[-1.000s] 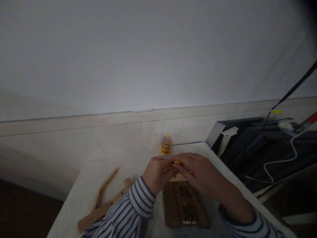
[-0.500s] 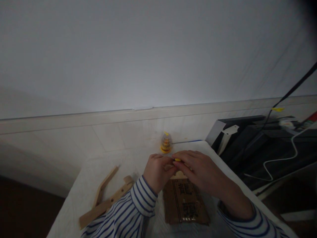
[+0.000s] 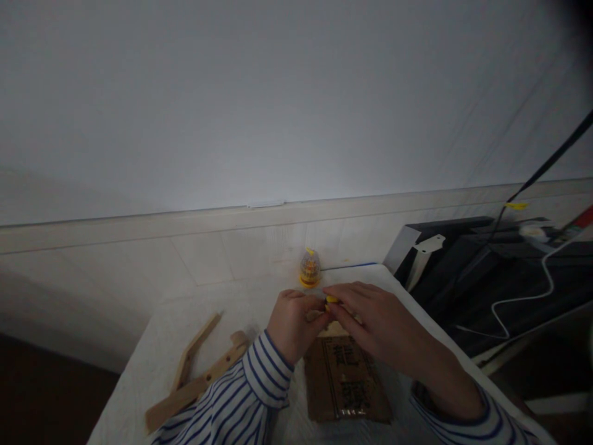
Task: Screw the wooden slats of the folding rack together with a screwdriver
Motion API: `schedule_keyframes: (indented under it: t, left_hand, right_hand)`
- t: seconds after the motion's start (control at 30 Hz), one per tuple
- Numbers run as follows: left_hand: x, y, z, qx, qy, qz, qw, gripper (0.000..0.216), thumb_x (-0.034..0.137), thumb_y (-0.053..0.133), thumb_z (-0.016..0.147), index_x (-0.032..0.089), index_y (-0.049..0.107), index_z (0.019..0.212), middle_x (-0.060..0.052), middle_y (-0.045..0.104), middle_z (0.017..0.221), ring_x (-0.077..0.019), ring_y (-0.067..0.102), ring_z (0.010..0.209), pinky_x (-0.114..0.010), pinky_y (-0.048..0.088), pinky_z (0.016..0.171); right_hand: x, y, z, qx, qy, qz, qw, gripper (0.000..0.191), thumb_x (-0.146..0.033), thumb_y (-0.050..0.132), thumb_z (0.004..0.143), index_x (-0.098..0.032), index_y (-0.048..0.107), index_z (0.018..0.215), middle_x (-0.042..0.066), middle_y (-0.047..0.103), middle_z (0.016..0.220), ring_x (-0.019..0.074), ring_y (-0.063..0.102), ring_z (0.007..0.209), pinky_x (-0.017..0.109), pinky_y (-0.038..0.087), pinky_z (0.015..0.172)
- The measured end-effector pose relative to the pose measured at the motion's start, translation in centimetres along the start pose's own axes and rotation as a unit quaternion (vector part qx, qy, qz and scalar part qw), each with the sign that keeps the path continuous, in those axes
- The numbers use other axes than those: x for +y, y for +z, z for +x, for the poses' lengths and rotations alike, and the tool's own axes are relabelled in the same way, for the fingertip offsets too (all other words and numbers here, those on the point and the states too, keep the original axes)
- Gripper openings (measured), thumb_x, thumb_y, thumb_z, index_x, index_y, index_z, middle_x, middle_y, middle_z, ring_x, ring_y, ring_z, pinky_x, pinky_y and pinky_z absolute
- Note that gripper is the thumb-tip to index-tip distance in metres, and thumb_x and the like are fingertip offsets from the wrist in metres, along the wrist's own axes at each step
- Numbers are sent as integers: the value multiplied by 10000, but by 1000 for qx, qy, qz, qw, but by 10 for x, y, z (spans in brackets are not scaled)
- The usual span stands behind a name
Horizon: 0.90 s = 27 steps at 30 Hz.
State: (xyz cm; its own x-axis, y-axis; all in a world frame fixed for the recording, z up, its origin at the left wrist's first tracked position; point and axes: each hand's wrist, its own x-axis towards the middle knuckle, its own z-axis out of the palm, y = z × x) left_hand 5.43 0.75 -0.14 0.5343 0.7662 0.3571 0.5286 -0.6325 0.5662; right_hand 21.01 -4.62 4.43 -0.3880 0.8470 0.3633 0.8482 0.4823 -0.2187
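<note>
My left hand [image 3: 291,324] and my right hand [image 3: 370,321] meet over the white table [image 3: 157,364], fingers pinched together on a small yellow piece [image 3: 332,300] between them. Under the hands lies a light wooden part, mostly hidden. Just below them a brown printed packet [image 3: 345,380] lies flat on the table. Both sleeves are blue-and-white striped.
A small yellow-based dome-shaped object [image 3: 310,269] stands at the table's far edge. Wooden strips with holes [image 3: 194,377] lie at the left. Dark equipment with a white cable [image 3: 523,303] and a black cord sits to the right, past the table edge.
Hands stay pinched on the yellow piece, with only slight finger shifts. The view moved a little.
</note>
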Motion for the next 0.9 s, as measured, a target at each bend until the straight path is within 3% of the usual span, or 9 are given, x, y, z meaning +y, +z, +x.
schedule_keyframes:
  t: [0.9]
  left_hand:
    - [-2,-4,0,-18,37,-23,999,69,225,649,760,186,694,725,-10,684,669,-152,615,658,-253,417,692]
  right_hand:
    - [-1,3,1,-6,11,-12,1000,211,-221,425,893,-166,609,981,64,671,945,204,617,851,378,486,758]
